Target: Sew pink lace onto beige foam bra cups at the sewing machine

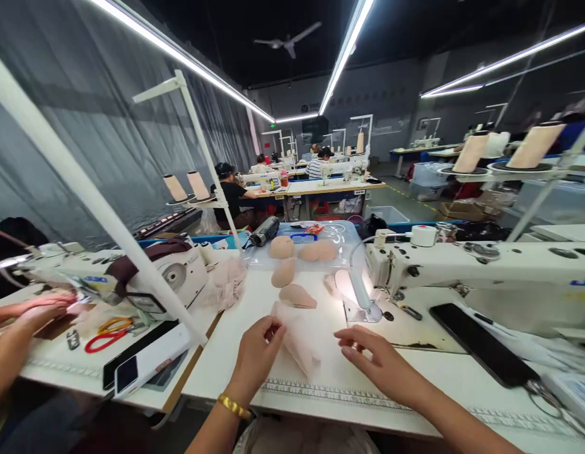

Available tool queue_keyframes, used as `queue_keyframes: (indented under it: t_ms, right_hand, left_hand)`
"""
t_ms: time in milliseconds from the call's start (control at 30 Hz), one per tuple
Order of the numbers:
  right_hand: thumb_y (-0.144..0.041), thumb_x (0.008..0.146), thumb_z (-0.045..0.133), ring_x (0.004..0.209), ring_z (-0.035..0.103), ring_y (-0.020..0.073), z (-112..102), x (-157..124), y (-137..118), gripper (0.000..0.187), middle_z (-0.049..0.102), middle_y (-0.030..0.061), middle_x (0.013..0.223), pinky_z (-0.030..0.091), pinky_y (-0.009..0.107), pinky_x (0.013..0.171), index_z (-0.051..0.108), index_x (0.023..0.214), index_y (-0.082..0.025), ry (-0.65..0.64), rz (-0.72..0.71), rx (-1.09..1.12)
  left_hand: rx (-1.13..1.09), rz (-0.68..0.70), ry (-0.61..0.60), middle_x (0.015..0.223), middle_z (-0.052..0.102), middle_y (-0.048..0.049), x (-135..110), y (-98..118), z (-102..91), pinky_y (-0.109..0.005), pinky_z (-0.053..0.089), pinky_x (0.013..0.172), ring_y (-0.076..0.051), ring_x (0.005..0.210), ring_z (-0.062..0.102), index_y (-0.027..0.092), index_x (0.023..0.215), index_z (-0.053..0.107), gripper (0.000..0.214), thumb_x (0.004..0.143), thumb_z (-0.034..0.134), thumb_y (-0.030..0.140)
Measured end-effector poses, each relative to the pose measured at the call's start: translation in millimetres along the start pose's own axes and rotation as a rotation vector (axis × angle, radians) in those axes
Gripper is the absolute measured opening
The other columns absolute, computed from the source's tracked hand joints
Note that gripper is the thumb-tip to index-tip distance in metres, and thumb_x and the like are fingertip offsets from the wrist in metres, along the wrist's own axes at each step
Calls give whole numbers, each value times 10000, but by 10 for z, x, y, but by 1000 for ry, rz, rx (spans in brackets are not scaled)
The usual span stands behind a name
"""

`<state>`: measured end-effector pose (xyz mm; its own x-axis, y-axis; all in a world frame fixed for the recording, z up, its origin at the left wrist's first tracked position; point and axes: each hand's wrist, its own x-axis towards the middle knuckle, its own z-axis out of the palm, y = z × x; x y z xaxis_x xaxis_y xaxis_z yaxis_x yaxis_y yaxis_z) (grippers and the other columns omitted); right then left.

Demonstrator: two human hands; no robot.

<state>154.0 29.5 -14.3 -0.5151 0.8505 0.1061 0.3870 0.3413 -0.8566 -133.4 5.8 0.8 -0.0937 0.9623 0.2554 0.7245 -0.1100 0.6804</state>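
A sheer pale-pink fabric piece [299, 347] lies on the white sewing table in front of me. At its left edge my left hand [257, 353], with a gold bracelet at the wrist, has thumb and fingers curled together on the fabric. To the right of the piece, my right hand [375, 362] hovers above the table, fingers apart and holding nothing. Beige moulded bra cups lie beyond the fabric, the nearest cup [297, 296] just past its far end. More fabric sits under the lit lamp beside the sewing machine's needle area [368, 309].
A white sewing machine [444, 265] stands right, with a black phone [484, 343] before it. A clear plastic bin [340, 236] is at the table's back. Left, a co-worker's hands work at another machine, near red-handled scissors [103, 340]. A thread-stand pole [94, 195] rises between.
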Motion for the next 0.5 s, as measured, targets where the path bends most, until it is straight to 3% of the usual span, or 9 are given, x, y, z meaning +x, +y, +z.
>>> queue_keyframes:
  t_ms: [67,167,200,267,333,400,433,500]
  right_hand:
    - [-626,958,582,1039,620,243,136,107,-118,521,665,88,1132,503,364,845,612,1301,-236,42,69,230]
    - [-697,877,667,813,570,183,206,224,-207,535,588,2,812,457,324,782,632,1018,-183,82,53,534]
    - [-693,866,689,755,534,162,193,229,-244,523,549,-19,759,437,308,752,619,948,-181,67,39,597]
    - [-670,858,723,706,490,136,128,188,-345,508,545,-22,764,408,292,726,617,907,-175,1,10,675]
    - [-655,848,746,696,483,126,39,104,-460,501,590,2,836,399,288,717,638,926,-172,-85,-5,717]
    - [-649,836,759,667,480,121,-46,16,-544,494,606,7,832,385,284,687,638,899,-174,-137,15,748]
    - [-646,835,761,638,472,118,-80,-19,-562,489,595,-5,779,369,278,665,635,886,-177,-136,36,756]
    - [-634,838,756,566,437,106,-121,-58,-531,471,531,-44,659,320,269,618,631,876,-182,-85,88,757]
  left_hand:
    - [-92,152,-48,821,692,-23,-103,211,137,-324,513,716,-200,755,619,225,868,673,277,977,546,447]
    - [-234,321,-52,933,678,-57,-203,352,301,-369,533,782,-225,861,626,242,1003,672,223,981,597,451]
    - [-287,318,-28,1069,678,-88,-205,353,349,-409,538,859,-253,985,633,254,1124,653,270,966,629,471]
    - [-437,247,-36,1376,579,-152,-167,326,432,-494,502,1004,-322,1269,556,283,1383,520,589,906,690,582]
    - [-667,142,-241,1478,514,-177,-113,312,495,-511,488,1032,-364,1376,493,295,1503,392,891,799,736,721]
    - [-911,13,-514,1311,632,-149,-85,347,525,-440,525,942,-341,1230,608,277,1448,451,952,697,817,732]
    - [-999,-59,-605,1148,686,-108,-84,381,527,-379,531,869,-292,1074,666,251,1338,539,862,668,866,684]
    - [-1063,-183,-656,823,654,-16,-80,452,504,-259,472,705,-163,755,630,193,1013,624,596,666,910,585]
